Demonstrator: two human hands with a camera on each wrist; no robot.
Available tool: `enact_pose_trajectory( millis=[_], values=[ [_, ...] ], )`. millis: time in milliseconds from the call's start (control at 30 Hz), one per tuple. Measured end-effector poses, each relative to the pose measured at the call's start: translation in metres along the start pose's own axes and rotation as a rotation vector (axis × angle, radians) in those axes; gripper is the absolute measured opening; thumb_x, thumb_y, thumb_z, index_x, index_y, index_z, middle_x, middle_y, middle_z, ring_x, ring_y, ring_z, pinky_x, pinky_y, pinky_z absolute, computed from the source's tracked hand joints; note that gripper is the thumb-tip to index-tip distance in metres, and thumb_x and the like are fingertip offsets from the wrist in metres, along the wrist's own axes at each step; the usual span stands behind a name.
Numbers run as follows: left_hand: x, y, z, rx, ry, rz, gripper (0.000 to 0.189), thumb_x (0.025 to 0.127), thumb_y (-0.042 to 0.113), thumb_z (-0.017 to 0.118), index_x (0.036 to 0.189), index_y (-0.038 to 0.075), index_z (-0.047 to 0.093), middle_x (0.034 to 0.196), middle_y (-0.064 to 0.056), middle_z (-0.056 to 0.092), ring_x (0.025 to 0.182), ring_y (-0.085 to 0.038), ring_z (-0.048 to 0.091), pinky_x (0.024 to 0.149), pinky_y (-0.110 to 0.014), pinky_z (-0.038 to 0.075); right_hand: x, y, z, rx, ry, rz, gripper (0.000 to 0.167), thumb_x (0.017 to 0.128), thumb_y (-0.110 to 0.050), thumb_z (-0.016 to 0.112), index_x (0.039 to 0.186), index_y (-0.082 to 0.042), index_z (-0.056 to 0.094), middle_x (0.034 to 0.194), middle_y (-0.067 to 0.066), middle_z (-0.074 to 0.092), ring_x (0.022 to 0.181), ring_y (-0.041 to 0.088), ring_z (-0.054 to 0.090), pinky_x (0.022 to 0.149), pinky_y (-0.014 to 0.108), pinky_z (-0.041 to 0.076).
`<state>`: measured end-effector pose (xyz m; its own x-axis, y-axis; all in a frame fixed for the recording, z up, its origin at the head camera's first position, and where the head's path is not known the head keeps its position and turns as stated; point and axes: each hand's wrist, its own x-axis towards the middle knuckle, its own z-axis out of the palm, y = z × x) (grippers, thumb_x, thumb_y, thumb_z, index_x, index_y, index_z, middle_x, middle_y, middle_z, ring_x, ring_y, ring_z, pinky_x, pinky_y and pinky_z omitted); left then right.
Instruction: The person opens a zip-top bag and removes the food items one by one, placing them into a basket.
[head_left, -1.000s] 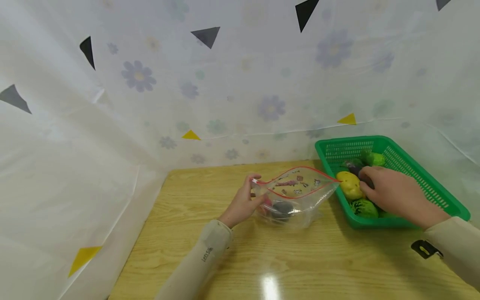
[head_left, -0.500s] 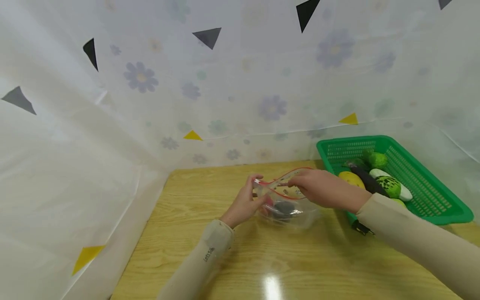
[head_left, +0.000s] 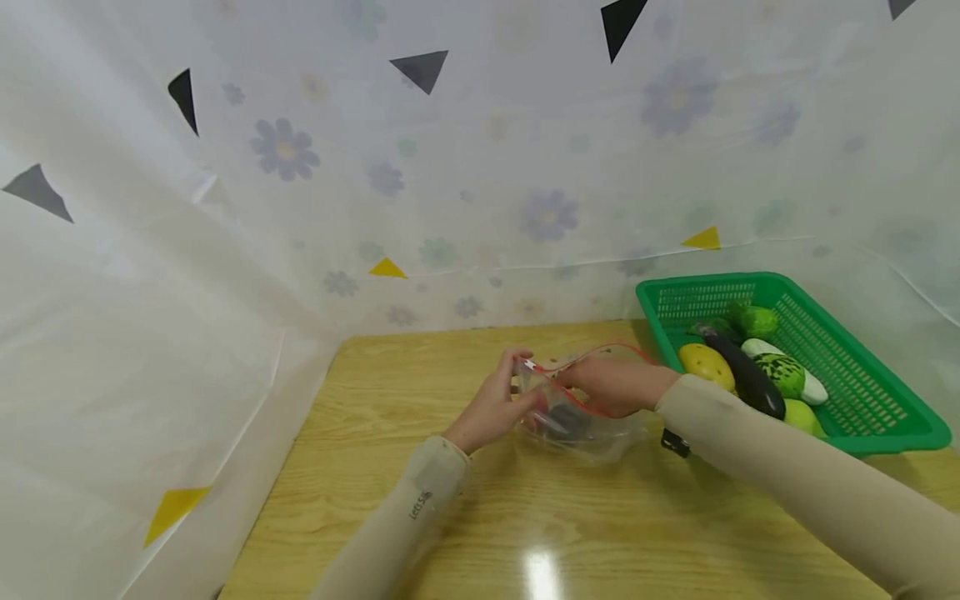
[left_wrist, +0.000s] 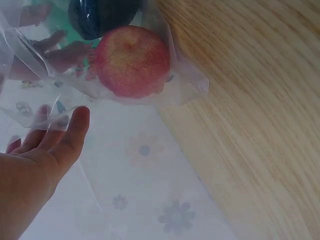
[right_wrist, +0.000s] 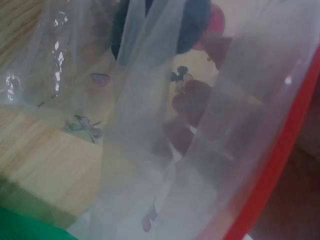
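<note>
My left hand grips the corner of a clear zip bag with a red zip line, thumb in front and fingers behind. My right hand reaches through the bag's mouth. Its fingers show through the plastic in the left wrist view, roughly straight, with nothing visible in them. Inside the bag lie a red apple and a smooth, dark, rounded object, whose kind I cannot tell. Plastic blurs much of the right wrist view.
To the right stands a green basket holding a yellow mango-like fruit, a dark eggplant, a striped green piece and other produce. A wooden table meets flower-patterned plastic sheeting behind and at left.
My right hand has moved left from the basket into the mouth of the zip bag. My left hand has stayed on the bag's corner.
</note>
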<state>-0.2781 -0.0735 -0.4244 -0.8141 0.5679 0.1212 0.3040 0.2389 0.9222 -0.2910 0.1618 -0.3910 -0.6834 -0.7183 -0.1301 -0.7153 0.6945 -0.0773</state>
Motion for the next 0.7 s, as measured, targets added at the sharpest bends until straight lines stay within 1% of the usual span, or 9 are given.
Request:
enact_pose_trajectory(
  millis=[67, 167, 200, 300, 400, 467, 567, 633, 700],
  values=[
    [0.000, 0.000, 0.001, 0.007, -0.004, -0.007, 0.054, 0.102, 0.022, 0.061, 0.148, 0.027, 0.032, 0.142, -0.015, 0.049, 0.114, -0.036, 0.062, 0.073, -0.043, 0.062, 0.002, 0.001, 0.004, 0.002, -0.047, 0.003, 0.030, 0.098, -0.018, 0.062, 0.129, -0.020, 0.065, 0.092, -0.006, 0.071, 0.081, 0.013, 0.067, 0.073, 0.031, 0.056],
    [0.000, -0.001, 0.001, 0.030, -0.004, -0.012, 0.056, 0.102, 0.026, 0.063, 0.148, 0.029, 0.031, 0.147, -0.011, 0.046, 0.118, -0.037, 0.061, 0.075, -0.037, 0.061, 0.005, 0.000, 0.008, 0.028, -0.103, 0.021, 0.028, 0.101, -0.021, 0.059, 0.128, -0.020, 0.065, 0.071, -0.011, 0.061, 0.059, 0.006, 0.056, 0.062, 0.026, 0.049],
    [0.000, -0.002, 0.001, 0.034, -0.004, -0.012, 0.056, 0.102, 0.027, 0.063, 0.148, 0.029, 0.031, 0.147, -0.011, 0.046, 0.118, -0.037, 0.061, 0.075, -0.036, 0.061, 0.005, -0.001, 0.008, 0.038, -0.126, 0.036, 0.030, 0.101, -0.020, 0.059, 0.130, -0.019, 0.064, 0.069, -0.012, 0.059, 0.055, 0.005, 0.052, 0.060, 0.025, 0.047],
    [0.000, -0.003, 0.001, 0.040, -0.003, -0.013, 0.058, 0.101, 0.029, 0.063, 0.149, 0.030, 0.031, 0.148, -0.011, 0.044, 0.118, -0.036, 0.060, 0.076, -0.035, 0.061, 0.007, -0.003, 0.008, 0.080, -0.169, 0.080, 0.033, 0.099, -0.015, 0.062, 0.131, -0.019, 0.063, 0.071, -0.012, 0.057, 0.057, 0.005, 0.048, 0.060, 0.025, 0.043],
    [0.000, -0.004, 0.002, 0.048, -0.002, -0.021, 0.059, 0.100, 0.034, 0.064, 0.149, 0.031, 0.031, 0.151, -0.010, 0.042, 0.121, -0.035, 0.059, 0.081, -0.036, 0.060, 0.008, -0.006, 0.009, 0.108, -0.197, 0.112, 0.036, 0.095, -0.009, 0.065, 0.130, -0.019, 0.062, 0.073, -0.008, 0.057, 0.059, 0.010, 0.047, 0.057, 0.027, 0.042],
    [-0.001, -0.003, 0.002, 0.044, -0.002, -0.029, 0.060, 0.100, 0.036, 0.064, 0.149, 0.032, 0.030, 0.153, -0.010, 0.040, 0.122, -0.035, 0.058, 0.083, -0.037, 0.059, 0.009, -0.007, 0.010, 0.115, -0.204, 0.128, 0.039, 0.093, -0.009, 0.069, 0.130, -0.020, 0.061, 0.073, -0.008, 0.056, 0.060, 0.011, 0.047, 0.056, 0.027, 0.041],
    [-0.001, -0.003, 0.003, 0.049, 0.001, -0.034, 0.061, 0.099, 0.037, 0.065, 0.149, 0.033, 0.030, 0.153, -0.009, 0.039, 0.123, -0.035, 0.057, 0.085, -0.038, 0.058, 0.009, -0.007, 0.012, 0.098, -0.197, 0.125, 0.041, 0.093, -0.010, 0.069, 0.132, -0.019, 0.060, 0.072, -0.007, 0.056, 0.060, 0.011, 0.049, 0.057, 0.027, 0.042],
    [-0.001, -0.003, 0.003, 0.056, 0.006, -0.031, 0.061, 0.099, 0.037, 0.066, 0.148, 0.033, 0.031, 0.151, -0.009, 0.042, 0.121, -0.035, 0.058, 0.085, -0.038, 0.058, 0.009, -0.007, 0.014, 0.081, -0.187, 0.125, 0.039, 0.094, -0.012, 0.070, 0.131, -0.020, 0.060, 0.074, -0.007, 0.057, 0.062, 0.011, 0.051, 0.059, 0.028, 0.044],
    [-0.001, -0.003, 0.004, 0.066, 0.011, -0.028, 0.061, 0.099, 0.036, 0.066, 0.148, 0.032, 0.031, 0.150, -0.009, 0.043, 0.119, -0.034, 0.059, 0.085, -0.038, 0.058, 0.009, -0.006, 0.017, 0.060, -0.176, 0.120, 0.029, 0.094, -0.014, 0.070, 0.122, -0.019, 0.064, 0.077, -0.008, 0.059, 0.066, 0.011, 0.053, 0.063, 0.029, 0.047]
  ],
)
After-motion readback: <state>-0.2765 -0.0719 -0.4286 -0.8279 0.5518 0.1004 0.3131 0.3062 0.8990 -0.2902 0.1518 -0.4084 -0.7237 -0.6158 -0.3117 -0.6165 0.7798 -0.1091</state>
